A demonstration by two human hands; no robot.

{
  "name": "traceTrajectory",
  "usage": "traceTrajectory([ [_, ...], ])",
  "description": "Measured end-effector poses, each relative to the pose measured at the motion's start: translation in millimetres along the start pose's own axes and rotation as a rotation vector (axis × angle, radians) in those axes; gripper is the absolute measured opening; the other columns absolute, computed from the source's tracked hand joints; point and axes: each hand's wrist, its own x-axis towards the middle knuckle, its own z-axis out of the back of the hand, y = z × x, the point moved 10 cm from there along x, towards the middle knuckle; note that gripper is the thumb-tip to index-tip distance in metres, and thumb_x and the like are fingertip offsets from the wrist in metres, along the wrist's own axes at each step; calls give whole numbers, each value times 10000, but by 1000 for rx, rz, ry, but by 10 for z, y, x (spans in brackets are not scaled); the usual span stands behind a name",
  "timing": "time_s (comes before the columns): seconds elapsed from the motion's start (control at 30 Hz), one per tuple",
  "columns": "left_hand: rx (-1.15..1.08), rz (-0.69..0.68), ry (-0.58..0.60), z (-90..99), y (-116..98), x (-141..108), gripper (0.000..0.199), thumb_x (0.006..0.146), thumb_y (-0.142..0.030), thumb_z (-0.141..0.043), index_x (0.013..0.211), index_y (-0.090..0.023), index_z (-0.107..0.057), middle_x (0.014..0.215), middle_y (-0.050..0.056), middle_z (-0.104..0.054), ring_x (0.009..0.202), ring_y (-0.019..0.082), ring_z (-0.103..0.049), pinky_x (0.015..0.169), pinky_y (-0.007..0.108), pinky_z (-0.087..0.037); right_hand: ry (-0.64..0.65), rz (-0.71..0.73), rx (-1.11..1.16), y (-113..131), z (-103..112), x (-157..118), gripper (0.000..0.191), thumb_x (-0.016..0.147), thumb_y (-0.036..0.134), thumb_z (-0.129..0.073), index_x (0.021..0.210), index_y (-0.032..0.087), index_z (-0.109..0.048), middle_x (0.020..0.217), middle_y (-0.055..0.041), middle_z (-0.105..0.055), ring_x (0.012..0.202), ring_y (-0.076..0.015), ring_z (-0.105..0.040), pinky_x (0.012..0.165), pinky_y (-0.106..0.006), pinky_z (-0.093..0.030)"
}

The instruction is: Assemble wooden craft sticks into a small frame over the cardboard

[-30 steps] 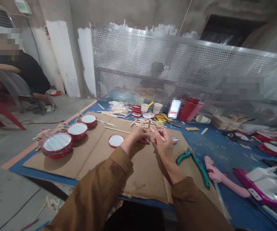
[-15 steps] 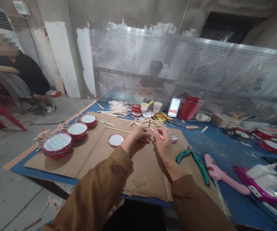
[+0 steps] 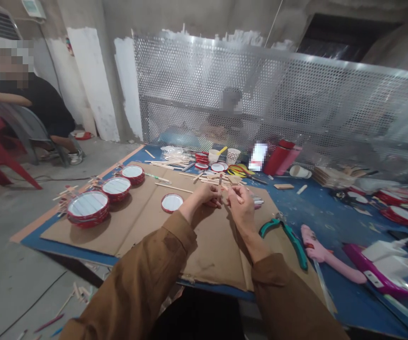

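As the hands have barely shifted, the stick [image 3: 220, 182] held by the left hand [image 3: 208, 195] seemingly remains the workpiece; whether the right hand [image 3: 242, 202] holds anything is unclear.

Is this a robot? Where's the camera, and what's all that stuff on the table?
No robot here, just a person's two bare hands! The camera sits on the person's head, looking forward and down, so you see what they'd see.

The left hand holds a thin stick upright. The right hand is close beside it, its fingers bent together; what they might hold is too small to tell.

Under the hands, a cardboard sheet lies on a blue table. A round, red-rimmed piece with a white top lies on the cardboard. To the right are teal-handled pliers and a pink tool, maybe a glue gun.
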Motion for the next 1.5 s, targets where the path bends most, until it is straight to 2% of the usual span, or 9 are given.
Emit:
traceTrajectory([
  [0.17, -32, -29, 2, -13, -3, 18, 263, 858, -193, -775, 714, -115, -570, 588, 7, -641, 490, 84, -643, 555, 171, -540, 12, 30, 1, 11, -24, 0, 391, 827, 617, -590, 799, 227, -600, 612, 18, -601, 587, -168, -556, 596, -296, -467],
  [0.4, -31, -34, -7, -19, 23, 62, 213, 884, -168, -724, 738, -123, -576, 573, 3, -641, 482, 80, -634, 586, 193, -567, -6, 45, -6, 32, 8, -6, 389, 845, 613, -573, 765, 232, -587, 612, 24, -592, 551, -156, -529, 582, -289, -453],
  [0.6, -11, -12, -18, -3, 38, 70, 210, 868, -165, -740, 736, -123, -583, 577, 2, -643, 477, 82, -638, 532, 152, -519, -30, 29, -14, 5, 44, 4, 367, 835, 596, -571, 775, 234, -593, 656, 10, -608, 612, -169, -555, 595, -287, -453],
  [0.83, -46, -27, -44, -22, -5, -7, 171, 904, -77, -641, 746, -114, -587, 579, 5, -636, 465, 80, -623, 583, 196, -558, -24, 12, 19, 18, 46, -8, 373, 829, 601, -582, 781, 232, -583, 650, 24, -591, 544, -149, -525, 571, -292, -449],
  [1.13, -10, -7, -20, -38, -10, -1, 203, 936, -34, -559, 754, -119, -577, 552, -1, -618, 475, 78, -627, 563, 166, -532, -11, 13, 22, 18, 32, 2, 368, 823, 593, -600, 764, 231, -584, 687, 6, -617, 569, -152, -530, 573, -295, -443],
  [1.5, 4, -21, 27, -22, 56, 117, 171, 870, -141, -732, 777, -111, -592, 628, 19, -664, 509, 93, -653, 559, 181, -536, -19, 33, 36, 63, 36, -4, 381, 823, 605, -612, 753, 231, -592, 627, 31, -584, 530, -143, -512, 555, -286, -432],
])
